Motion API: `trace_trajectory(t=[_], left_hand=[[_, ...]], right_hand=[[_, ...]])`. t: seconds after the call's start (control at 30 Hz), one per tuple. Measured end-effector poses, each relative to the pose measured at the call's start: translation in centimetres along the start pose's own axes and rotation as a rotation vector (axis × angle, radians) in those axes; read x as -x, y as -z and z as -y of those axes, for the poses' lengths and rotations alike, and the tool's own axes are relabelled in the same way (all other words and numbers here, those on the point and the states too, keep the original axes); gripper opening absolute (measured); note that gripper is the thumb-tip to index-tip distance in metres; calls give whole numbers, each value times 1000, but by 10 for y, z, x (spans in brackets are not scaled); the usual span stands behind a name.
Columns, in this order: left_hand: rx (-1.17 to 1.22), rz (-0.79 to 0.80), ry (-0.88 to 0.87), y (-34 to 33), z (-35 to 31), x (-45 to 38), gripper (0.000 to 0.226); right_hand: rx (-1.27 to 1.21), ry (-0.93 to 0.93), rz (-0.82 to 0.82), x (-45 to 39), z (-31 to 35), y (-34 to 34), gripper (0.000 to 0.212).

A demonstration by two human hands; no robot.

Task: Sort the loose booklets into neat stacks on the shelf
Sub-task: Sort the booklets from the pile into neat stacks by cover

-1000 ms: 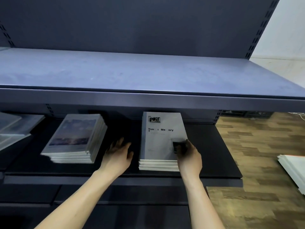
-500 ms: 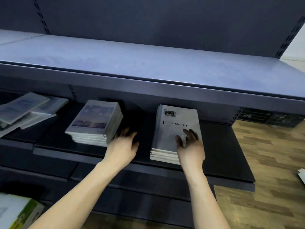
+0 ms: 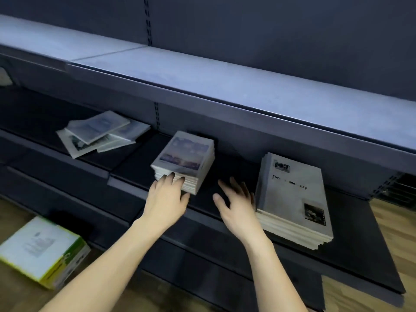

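Booklets sit in three groups on the dark lower shelf — a loose, fanned heap at left, a squared photo-cover stack in the middle, a larger grey-cover stack at right. Left hand: fingertips touching the near edge of the middle stack, grip spread, fingers nearly straight. Right hand: grip spread and holding nothing, between the two stacks, just beside the grey one. Upper shelf — pale grey, above. White-and-green box on the wood floor, lower left.
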State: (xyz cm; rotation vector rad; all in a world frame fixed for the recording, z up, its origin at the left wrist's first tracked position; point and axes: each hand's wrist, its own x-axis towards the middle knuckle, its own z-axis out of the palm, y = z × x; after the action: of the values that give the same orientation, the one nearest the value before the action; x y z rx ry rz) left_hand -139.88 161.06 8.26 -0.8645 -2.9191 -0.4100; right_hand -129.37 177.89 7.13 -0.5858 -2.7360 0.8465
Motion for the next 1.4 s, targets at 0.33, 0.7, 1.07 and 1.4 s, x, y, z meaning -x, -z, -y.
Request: trace_trajectory(t=[0.33,0.7,1.07,1.4], left_hand=[[64,-51,133,26,129,16,53],[93,-92,193,64,266,6,51],[140,-110,219,66,329,-23,48],[132,-105,251,58,369,-94,42]], right_hand=[[-14,146,58,-20,109,-78,47],[-312,160,101,-37,236,-170,48],[-313,138,165,-83,285,-222,50],[-347,70,213,-170,306,-272,53]])
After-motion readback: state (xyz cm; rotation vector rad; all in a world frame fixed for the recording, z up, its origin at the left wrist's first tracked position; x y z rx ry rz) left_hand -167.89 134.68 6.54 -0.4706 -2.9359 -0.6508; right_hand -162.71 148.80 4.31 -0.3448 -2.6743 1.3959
